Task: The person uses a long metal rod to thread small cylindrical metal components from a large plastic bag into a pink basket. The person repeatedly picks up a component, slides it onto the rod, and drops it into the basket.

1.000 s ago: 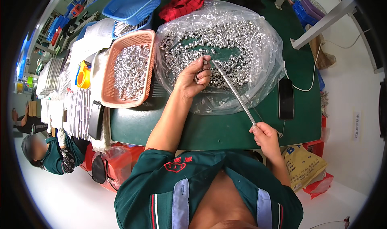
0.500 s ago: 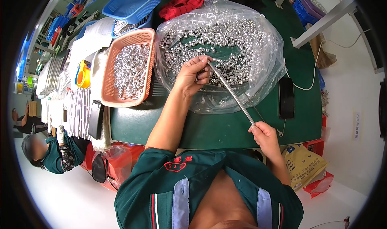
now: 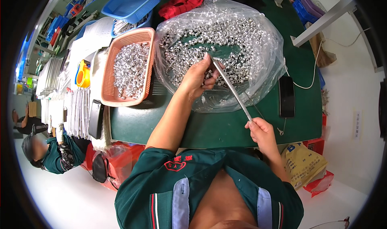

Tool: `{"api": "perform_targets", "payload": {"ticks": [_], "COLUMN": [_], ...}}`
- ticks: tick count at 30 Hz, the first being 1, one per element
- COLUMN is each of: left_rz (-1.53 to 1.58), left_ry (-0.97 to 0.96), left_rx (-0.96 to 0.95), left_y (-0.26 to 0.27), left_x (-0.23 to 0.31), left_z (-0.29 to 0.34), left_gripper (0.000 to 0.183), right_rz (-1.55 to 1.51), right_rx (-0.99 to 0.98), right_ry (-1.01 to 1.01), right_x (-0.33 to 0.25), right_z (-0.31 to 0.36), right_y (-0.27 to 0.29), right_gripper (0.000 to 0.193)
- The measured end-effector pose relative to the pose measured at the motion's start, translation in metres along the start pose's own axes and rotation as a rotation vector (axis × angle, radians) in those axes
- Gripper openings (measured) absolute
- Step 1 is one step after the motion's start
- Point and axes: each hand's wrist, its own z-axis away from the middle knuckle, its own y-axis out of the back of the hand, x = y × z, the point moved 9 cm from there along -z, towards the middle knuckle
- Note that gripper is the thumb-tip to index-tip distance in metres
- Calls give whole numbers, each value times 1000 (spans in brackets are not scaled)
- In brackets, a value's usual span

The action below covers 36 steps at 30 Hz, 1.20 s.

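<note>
A slim silver metal rod [image 3: 234, 89] slants across in front of me, its upper end over a clear plastic bag [image 3: 268, 73]. My right hand [image 3: 262, 134] pinches its lower end between thumb and fingers. At the upper end is my left hand [image 3: 197, 79], its thumb raised and its other fingers curled, one fingertip showing just behind the rod. Small metal sleeves appear to lie in the curl of those fingers, partly hidden. Many loose silver sleeves [image 3: 242, 31] are spread inside the bag, beneath and beyond the left hand.
An orange basket [image 3: 105, 81] of small shiny parts stands left of the bag, with blue baskets [image 3: 133, 7] behind it. Phones lie at left [image 3: 96, 119] and right [image 3: 286, 96] on the green table [image 3: 133, 126]. Another person [image 3: 56, 154] sits at far left.
My left thumb has lifted from the rod's upper end, and the left hand has shifted slightly right and nearer. The right hand has moved slightly left, still gripping the rod.
</note>
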Motion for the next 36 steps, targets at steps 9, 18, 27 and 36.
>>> {"api": "perform_targets", "payload": {"ticks": [9, 18, 27, 36], "left_rz": [868, 660, 634, 535], "left_ry": [46, 72, 16, 1], "left_rx": [254, 91, -14, -139], "left_y": [36, 33, 32, 28], "left_x": [-9, -11, -1, 2], "left_z": [-10, -11, -10, -12], "left_gripper": [42, 27, 30, 26], "right_rz": [-30, -19, 51, 272], "right_rx": [32, 23, 16, 50], "right_ry": [-32, -33, -39, 17], "right_x": [1, 1, 2, -4], "right_z": [1, 3, 9, 8], "right_y": [6, 9, 15, 22], "right_gripper": [17, 17, 16, 16]}}
